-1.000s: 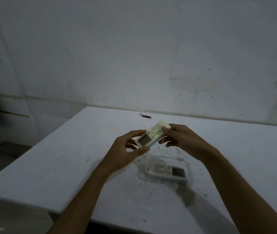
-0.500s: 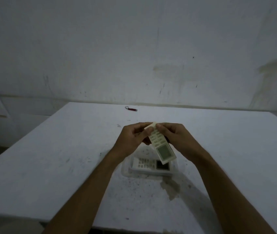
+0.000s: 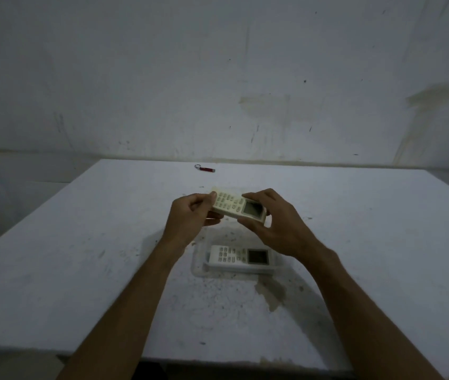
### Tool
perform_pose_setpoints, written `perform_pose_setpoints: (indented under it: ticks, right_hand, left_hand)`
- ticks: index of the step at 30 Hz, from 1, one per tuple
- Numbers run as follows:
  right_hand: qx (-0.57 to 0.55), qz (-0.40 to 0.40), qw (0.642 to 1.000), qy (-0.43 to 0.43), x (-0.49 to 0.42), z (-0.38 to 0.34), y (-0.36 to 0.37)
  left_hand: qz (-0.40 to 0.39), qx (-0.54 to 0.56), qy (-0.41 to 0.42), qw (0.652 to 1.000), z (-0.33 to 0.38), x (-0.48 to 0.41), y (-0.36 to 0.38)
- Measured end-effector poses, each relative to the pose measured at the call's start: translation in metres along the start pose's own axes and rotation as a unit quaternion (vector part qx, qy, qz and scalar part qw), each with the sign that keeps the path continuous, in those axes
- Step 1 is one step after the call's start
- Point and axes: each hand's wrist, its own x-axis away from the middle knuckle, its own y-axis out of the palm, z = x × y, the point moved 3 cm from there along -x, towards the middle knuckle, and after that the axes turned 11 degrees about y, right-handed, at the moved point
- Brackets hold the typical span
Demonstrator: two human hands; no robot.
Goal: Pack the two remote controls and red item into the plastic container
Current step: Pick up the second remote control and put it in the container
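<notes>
The left hand (image 3: 190, 215) and right hand (image 3: 275, 226) grip the second remote (image 3: 235, 206) by its ends above the plastic container (image 3: 198, 267), which already holds one remote (image 3: 241, 256). The red item (image 3: 207, 169) lies unpacked far back on the counter (image 3: 81, 256).

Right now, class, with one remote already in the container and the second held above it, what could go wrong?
1. The held remote is pinched only at its ends by the left hand and right hand; it could slip.
2. The packed remote nearly fills the clear plastic container, so the second may sit tilted or overhang.
3. The red keychain item lies far off near the table's back edge and could be forgotten.
</notes>
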Motion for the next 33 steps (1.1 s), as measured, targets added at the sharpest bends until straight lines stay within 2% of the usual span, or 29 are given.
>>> perform_pose_setpoints:
  ticks: [2, 3, 6, 8, 11, 16, 23, 26, 30, 33]
  right_hand:
    - [0.013, -0.030, 0.999, 0.005, 0.000, 0.004, -0.004]
    - [0.027, -0.048, 0.998, 0.013, 0.001, 0.006, -0.006]
    - [0.063, -0.096, 0.993, 0.033, 0.003, 0.011, -0.009]
    - [0.075, -0.117, 0.990, 0.037, 0.003, 0.011, -0.008]
    - [0.100, -0.148, 0.983, 0.043, 0.002, 0.011, -0.004]
    - [0.102, -0.179, 0.977, 0.050, 0.002, 0.010, -0.001]
    - [0.109, -0.201, 0.972, 0.059, 0.003, 0.006, -0.002]
    - [0.089, -0.159, 0.981, 0.066, 0.002, 0.007, -0.009]
    - [0.128, -0.113, 0.983, 0.062, 0.003, 0.016, -0.025]
    - [0.122, -0.169, 0.974, 0.085, 0.005, 0.024, -0.029]
  left_hand:
    - [-0.012, -0.148, 0.066, 0.987, 0.004, -0.002, -0.008]
    - [-0.043, -0.182, 0.079, 0.979, 0.004, -0.003, -0.011]
    - [-0.203, -0.177, 0.033, 0.962, -0.004, -0.001, -0.015]
    - [-0.267, -0.185, -0.002, 0.946, -0.012, 0.003, -0.012]
    - [-0.257, -0.190, -0.042, 0.947, -0.024, 0.004, -0.005]
    - [-0.264, -0.279, 0.019, 0.923, -0.032, 0.000, -0.005]
    - [-0.270, -0.263, 0.033, 0.926, -0.033, -0.001, -0.004]
    - [-0.263, -0.247, 0.025, 0.932, -0.033, -0.001, -0.004]
    - [-0.261, -0.230, 0.017, 0.937, -0.034, 0.000, -0.004]
    - [-0.264, -0.225, 0.024, 0.938, -0.034, -0.001, -0.003]
